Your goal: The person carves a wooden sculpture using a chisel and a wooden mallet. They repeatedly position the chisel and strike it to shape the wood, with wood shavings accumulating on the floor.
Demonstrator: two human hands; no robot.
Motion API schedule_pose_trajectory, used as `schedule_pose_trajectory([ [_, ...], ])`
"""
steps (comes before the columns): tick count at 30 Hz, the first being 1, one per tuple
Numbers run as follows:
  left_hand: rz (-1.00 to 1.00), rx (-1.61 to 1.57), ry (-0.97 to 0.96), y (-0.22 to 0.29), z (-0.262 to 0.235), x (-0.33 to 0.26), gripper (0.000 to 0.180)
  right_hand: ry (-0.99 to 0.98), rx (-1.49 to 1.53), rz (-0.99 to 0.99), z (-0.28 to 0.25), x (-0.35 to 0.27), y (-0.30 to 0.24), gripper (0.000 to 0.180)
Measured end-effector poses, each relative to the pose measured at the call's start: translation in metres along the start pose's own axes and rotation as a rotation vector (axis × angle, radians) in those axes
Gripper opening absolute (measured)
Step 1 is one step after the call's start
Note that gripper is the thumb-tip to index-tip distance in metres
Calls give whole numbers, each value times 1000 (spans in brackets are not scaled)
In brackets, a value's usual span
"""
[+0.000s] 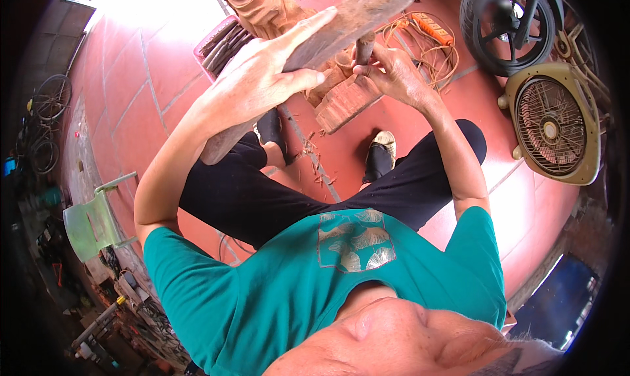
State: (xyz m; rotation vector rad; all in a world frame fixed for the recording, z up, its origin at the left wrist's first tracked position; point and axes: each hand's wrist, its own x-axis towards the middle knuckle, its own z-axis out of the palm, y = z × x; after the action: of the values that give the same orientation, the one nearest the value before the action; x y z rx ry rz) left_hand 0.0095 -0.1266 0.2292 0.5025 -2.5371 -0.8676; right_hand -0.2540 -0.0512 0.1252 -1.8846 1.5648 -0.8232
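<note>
My left hand (262, 80) grips a long, flat, dark wooden mallet (348, 18), which is raised at a slant over the work. My right hand (394, 74) is closed around a chisel's wooden handle (364, 47), with the tool pointing into a reddish wooden carving (259, 8) on a squared wooden base (341, 103). The carving stands on the red tile floor between my feet. The chisel's blade is hidden behind the mallet and the hand. I sit with my knees apart, in black trousers and a teal shirt.
A pink tray of dark chisels (220, 44) lies left of the carving. An orange power strip with coiled cable (433, 28), a motorbike wheel (508, 21) and a beige box fan (554, 123) are on the right. A green plastic chair (92, 221) and bicycles (46, 120) stand left. Wood chips (315, 156) litter the floor.
</note>
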Motion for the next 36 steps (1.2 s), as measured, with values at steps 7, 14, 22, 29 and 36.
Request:
schedule_pose_trajectory([
  [7,-76,16,9,-9,-11,-3,76,217,134,3,-8,3,28,31],
  [14,-99,-76,37,-4,-14,0,75,129,115,-20,5,4,11,26],
  [22,-194,52,126,-13,-10,-4,75,-11,57,-36,1,3,-6,23],
  [29,-321,-184,150,14,-17,0,59,-32,29,-58,2,3,-2,23],
  [36,-147,-472,377,21,-6,-3,44,-44,22,-11,2,5,-6,24],
])
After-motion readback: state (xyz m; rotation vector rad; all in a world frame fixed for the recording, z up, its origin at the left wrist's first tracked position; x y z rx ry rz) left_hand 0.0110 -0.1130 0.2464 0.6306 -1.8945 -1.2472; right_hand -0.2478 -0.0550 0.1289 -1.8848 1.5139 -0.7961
